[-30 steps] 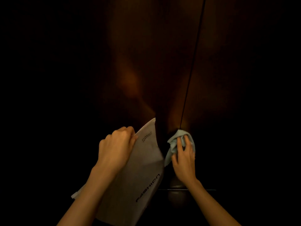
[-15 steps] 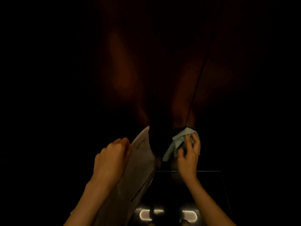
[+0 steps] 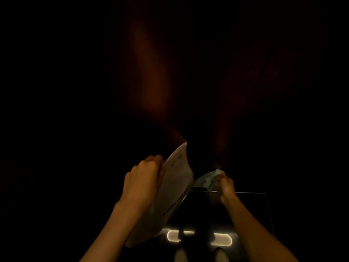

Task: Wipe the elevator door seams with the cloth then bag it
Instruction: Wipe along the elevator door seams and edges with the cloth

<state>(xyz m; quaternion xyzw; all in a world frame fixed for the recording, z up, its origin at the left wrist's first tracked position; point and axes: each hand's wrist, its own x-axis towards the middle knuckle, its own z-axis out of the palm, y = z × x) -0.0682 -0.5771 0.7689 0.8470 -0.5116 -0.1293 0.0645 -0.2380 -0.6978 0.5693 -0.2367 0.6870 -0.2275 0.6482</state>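
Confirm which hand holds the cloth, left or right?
The right hand grips the crumpled light-blue cloth low beside the bag; the left hand instead grips the white paper bag by its edge.

over the last second the right hand [image 3: 225, 187] came off the dark door [image 3: 245, 82] and dropped lower, fingers now curled round the blue cloth [image 3: 206, 179], which bunched up and drew in beside the white bag [image 3: 175, 186]. the left hand [image 3: 143, 184] tipped the bag more edge-on. view swung downward: the door seam faded out of sight, and glossy floor [image 3: 251, 214] with two bright reflections [image 3: 221, 239] came into frame.
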